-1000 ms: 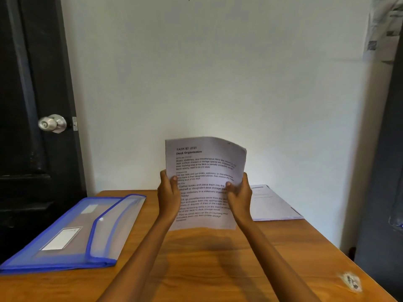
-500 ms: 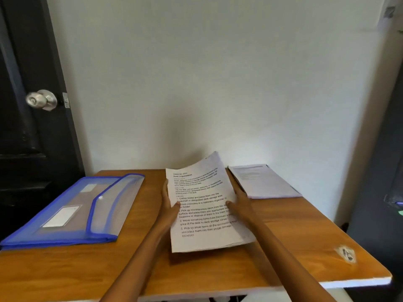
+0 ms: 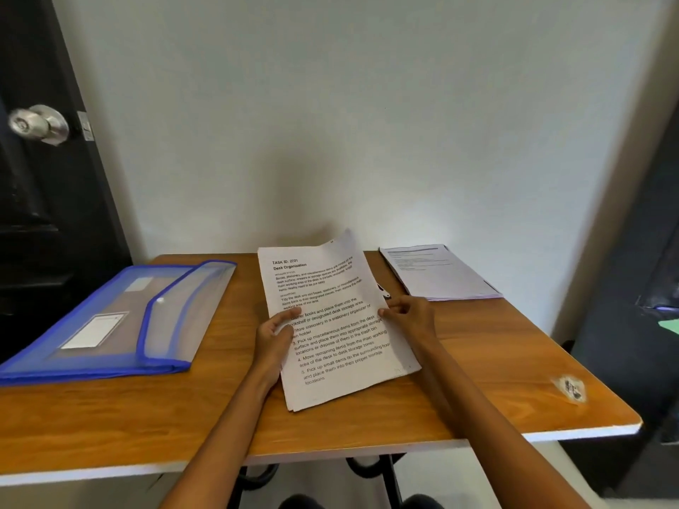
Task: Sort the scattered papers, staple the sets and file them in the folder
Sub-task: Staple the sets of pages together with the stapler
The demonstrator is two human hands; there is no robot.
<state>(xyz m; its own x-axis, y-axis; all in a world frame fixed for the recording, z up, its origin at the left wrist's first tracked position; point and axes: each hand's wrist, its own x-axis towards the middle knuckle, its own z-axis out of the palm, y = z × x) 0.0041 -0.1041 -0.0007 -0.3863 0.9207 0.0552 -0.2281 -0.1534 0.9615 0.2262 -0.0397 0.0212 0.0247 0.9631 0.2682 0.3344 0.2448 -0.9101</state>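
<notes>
both hands grip the printed paper set (image 3: pixel 332 325) mid-tabletop (image 3: pixel 110 409), left hand (image 3: pixel 273 334) and right hand (image 3: pixel 409 315) pinching its side edges, long axis running away, blue folder (image 3: pixel 110 317) lying nearer the left hand.

left hand (image 3: pixel 273 334) — fingers curled, thumb on top, pinching the paper set's (image 3: pixel 330 325) left edge | right hand (image 3: pixel 409 315) — fingertips curled at its right edge | both forearms reach forward, converging
</notes>
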